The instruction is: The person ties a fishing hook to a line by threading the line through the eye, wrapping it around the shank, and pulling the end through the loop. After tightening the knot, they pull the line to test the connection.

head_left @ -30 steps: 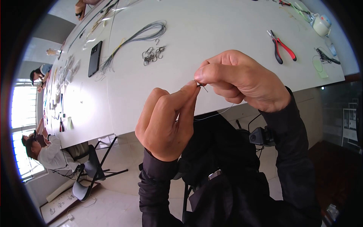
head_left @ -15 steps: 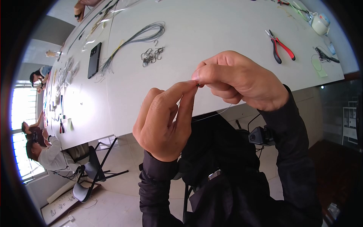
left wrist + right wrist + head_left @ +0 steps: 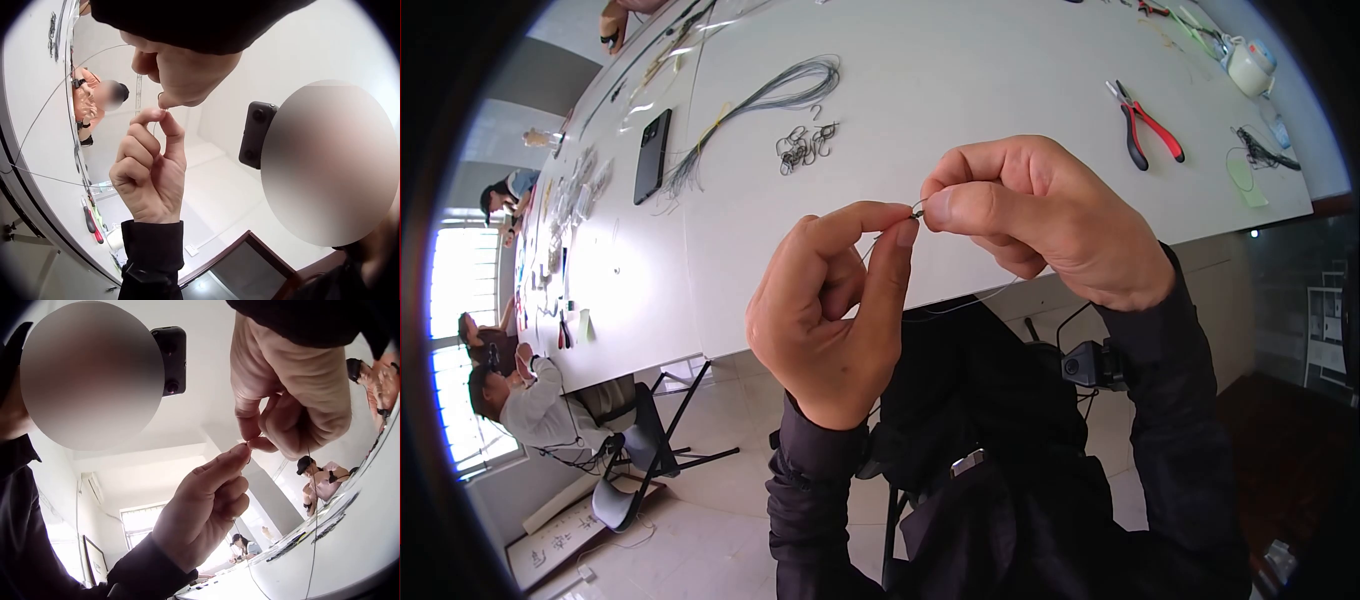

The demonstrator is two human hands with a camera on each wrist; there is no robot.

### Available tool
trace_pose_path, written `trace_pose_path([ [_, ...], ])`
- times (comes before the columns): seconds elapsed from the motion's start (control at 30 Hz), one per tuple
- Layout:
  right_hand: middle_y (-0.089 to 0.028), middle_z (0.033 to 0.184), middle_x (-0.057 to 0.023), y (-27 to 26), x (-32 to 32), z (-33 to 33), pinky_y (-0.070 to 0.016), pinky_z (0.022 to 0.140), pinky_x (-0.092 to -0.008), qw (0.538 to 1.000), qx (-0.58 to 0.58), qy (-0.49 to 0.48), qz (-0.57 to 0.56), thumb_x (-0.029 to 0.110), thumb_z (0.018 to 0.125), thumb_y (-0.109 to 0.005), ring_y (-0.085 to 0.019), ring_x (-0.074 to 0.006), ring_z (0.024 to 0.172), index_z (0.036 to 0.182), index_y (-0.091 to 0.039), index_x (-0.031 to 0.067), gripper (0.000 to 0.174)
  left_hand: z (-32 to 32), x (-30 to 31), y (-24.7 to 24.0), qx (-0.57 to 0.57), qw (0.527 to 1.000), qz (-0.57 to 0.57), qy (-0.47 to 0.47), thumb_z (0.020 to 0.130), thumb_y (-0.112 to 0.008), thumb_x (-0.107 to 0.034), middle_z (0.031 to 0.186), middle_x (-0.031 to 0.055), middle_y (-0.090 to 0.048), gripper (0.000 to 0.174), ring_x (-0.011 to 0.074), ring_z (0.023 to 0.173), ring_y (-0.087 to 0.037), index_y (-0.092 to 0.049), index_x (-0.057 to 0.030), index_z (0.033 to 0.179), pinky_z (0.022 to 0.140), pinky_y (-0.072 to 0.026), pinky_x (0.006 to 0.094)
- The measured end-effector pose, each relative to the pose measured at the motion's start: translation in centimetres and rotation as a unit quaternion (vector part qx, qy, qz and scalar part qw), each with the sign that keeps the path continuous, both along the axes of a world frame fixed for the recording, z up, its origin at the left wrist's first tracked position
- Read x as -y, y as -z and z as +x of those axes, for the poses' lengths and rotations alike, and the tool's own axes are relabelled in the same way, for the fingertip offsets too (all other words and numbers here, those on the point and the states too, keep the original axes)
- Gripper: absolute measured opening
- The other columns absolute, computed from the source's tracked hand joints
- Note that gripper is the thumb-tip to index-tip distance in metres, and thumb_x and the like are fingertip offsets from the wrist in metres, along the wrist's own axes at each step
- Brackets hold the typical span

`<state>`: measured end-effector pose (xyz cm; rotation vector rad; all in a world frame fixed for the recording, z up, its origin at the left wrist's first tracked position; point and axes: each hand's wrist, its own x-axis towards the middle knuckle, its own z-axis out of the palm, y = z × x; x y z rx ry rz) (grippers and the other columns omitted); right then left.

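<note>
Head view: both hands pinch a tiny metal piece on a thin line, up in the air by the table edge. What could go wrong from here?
1. The small metal piece is pinched only by the fingers of the left hand and right hand; a slip would likely drop it toward the lap or floor.
2. The thin line hangs loose below the hands and might snag on the wrist camera.

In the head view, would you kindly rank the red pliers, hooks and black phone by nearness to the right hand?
1. Red pliers, up-right of the right hand.
2. Hooks, upper left.
3. Black phone, farthest left.
</note>
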<state>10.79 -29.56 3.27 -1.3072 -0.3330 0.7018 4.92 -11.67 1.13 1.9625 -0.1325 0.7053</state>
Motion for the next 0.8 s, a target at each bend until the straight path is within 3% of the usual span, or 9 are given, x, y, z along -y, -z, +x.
trace_pose_path([
  [0.2, -0.043, 0.057, 0.0083, -0.3, -0.3, -0.2, -0.0207, 0.040, -0.0195, 1.000, -0.003, 0.015, -0.014, 0.028, 0.095, -0.066, -0.028, 0.0006, 0.043, 0.105, -0.067, -0.0035, 0.033, 0.1, 0.2, -0.3, -0.006, 1.000, 0.006, -0.001, 0.079, -0.080, 0.002, 0.058, -0.0071, -0.037, 0.015, 0.0015, 0.051, -0.026, -0.072, -0.0051, 0.089, 0.049, -0.0207, 0.0199],
  [0.5, -0.038, 0.052, 0.0080, 0.6, -0.3, 0.1, -0.0194, 0.039, -0.0208, 0.999, -0.025, 0.013, 0.026, 0.024, 0.097, -0.061, -0.025, -0.0006, 0.041, 0.099, -0.067, -0.0015, 0.026, -0.2, 0.3, -1.0, -0.078, 0.993, -0.084, 0.032, 0.084, -0.077, 0.001, 0.058, -0.0111, -0.035, 0.011, -0.0007, 0.054, -0.026, -0.069, -0.0006, 0.092, 0.051, -0.0208, 0.0182],
  [0.6, -0.032, 0.053, 0.0105, 0.7, -0.7, -0.1, -0.0176, 0.043, -0.0217, 1.000, -0.024, 0.009, 0.003, 0.027, 0.095, -0.060, -0.023, -0.0011, 0.043, 0.092, -0.063, 0.0036, 0.024, -0.2, 0.3, -1.4, -0.066, 0.992, -0.096, 0.039, 0.084, -0.076, 0.003, 0.058, -0.0110, -0.034, 0.011, -0.0008, 0.054, -0.027, -0.069, 0.0011, 0.092, 0.052, -0.0217, 0.0176],
  [0.7, -0.038, 0.054, 0.0093, 0.8, -1.1, -0.6, -0.0189, 0.041, -0.0199, 0.999, -0.035, 0.013, 0.010, 0.023, 0.097, -0.060, -0.025, 0.0002, 0.043, 0.101, -0.067, -0.0016, 0.026, -0.1, 0.1, -1.2, -0.056, 0.993, -0.096, 0.035, 0.084, -0.075, 0.004, 0.058, -0.0109, -0.034, 0.011, -0.0008, 0.054, -0.027, -0.068, 0.0021, 0.093, 0.052, -0.0223, 0.0173],
  [0.8, -0.038, 0.055, 0.0097, 0.2, -1.2, -0.8, -0.0192, 0.041, -0.0197, 0.997, -0.051, 0.049, 0.044, 0.023, 0.097, -0.060, -0.026, 0.0007, 0.045, 0.101, -0.068, -0.0016, 0.026, 0.1, 0.2, -1.0, -0.041, 0.993, -0.108, 0.033, 0.084, -0.074, 0.007, 0.058, -0.0109, -0.034, 0.012, -0.0008, 0.054, -0.027, -0.069, 0.0024, 0.093, 0.052, -0.0229, 0.0171],
])
